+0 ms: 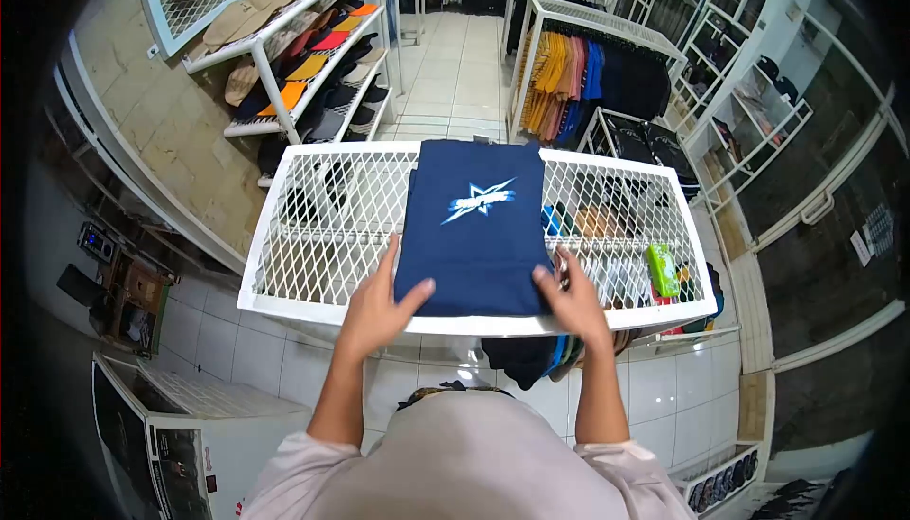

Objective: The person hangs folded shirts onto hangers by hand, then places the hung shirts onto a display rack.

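A navy blue T-shirt (pixel 474 264), folded into a neat rectangle, lies flat on the white mesh rack top (pixel 332 188). A white and light blue star print shows on its upper half. At the shirt's lower left edge is my left hand (pixel 381 307), thumb spread from the fingers and the thumb tip over the cloth. My right hand (pixel 573 304) is at the lower right edge, its thumb on the fabric and its fingers apart alongside. Neither hand grips the shirt.
A bright green packet (pixel 663 271) lies on the rack top at right. Shelves of caps (pixel 313 65) stand at back left. Hanging shirts (pixel 559 84) fill a rack at back right. Folded clothes (pixel 597 221) show beneath the mesh. A white cabinet (pixel 209 444) stands at lower left.
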